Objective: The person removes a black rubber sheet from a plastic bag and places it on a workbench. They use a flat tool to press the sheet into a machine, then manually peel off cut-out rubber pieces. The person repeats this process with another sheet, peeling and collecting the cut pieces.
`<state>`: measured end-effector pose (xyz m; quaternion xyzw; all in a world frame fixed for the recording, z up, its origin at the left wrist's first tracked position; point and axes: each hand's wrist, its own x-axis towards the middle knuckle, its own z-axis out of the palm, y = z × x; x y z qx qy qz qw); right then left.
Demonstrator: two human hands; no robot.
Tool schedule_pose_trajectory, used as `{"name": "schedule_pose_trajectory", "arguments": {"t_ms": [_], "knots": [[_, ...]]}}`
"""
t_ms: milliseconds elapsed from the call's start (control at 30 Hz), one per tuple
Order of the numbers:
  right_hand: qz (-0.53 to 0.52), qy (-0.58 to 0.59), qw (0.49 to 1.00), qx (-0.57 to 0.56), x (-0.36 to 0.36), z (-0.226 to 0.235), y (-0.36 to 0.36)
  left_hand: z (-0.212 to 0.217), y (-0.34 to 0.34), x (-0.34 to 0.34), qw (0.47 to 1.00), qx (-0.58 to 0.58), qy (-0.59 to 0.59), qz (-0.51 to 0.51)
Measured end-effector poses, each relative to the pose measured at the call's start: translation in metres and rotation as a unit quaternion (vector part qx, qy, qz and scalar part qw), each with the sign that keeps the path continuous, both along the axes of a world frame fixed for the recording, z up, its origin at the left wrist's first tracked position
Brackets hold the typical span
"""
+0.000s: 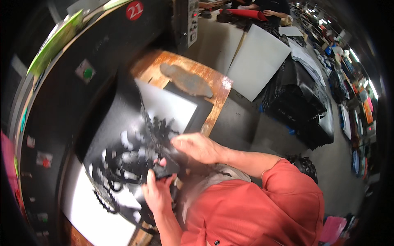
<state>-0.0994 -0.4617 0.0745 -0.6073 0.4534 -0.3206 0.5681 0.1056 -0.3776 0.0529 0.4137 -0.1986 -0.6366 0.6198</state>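
Left hand (pixel 156 196) pinching the near edge of a cut-up black sheet (pixel 121 117), right hand (pixel 201 148) just beside it, can't tell if gripping. Sheet's over the counter (pixel 216 110); floor (pixel 240 119) shows past the counter's right edge.

Smooth, softly glossy black sheet (pixel 121 119), worn wooden tabletop (pixel 222 95), matt cloth shirt (pixel 258 201).

A factory workshop is indicated by a large black machine (pixel 57 119), a control panel (pixel 192 24), heaped black sheets (pixel 293 92), and tube lights (pixel 354 55) above rows of piled goods (pixel 367 112).
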Motion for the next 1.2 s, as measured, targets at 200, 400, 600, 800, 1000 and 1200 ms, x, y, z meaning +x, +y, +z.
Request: {"name": "schedule_pose_trajectory", "arguments": {"t_ms": [200,400,600,800,1000,1200], "knots": [[-0.138,0.072,0.970,-0.186,0.027,-0.075,-0.024,-0.028,0.024,0.028,0.999,-0.048,0.022,0.004],[-0.115,0.125,0.914,-0.368,0.023,-0.110,-0.045,-0.012,0.039,0.055,0.998,-0.067,0.003,0.018],[-0.127,0.090,0.975,-0.156,0.015,-0.063,-0.048,-0.011,0.026,0.051,0.997,-0.015,0.056,0.044],[0.039,0.197,0.930,-0.306,-0.010,-0.033,-0.054,0.008,-0.013,0.005,0.994,-0.078,0.063,-0.048],[-0.026,0.110,0.927,-0.358,-0.023,-0.034,-0.092,0.014,-0.038,-0.028,0.996,0.030,0.020,-0.087],[-0.182,0.027,0.817,-0.547,-0.038,0.006,-0.112,0.030,-0.052,-0.043,0.988,-0.058,0.041,-0.137]]}}
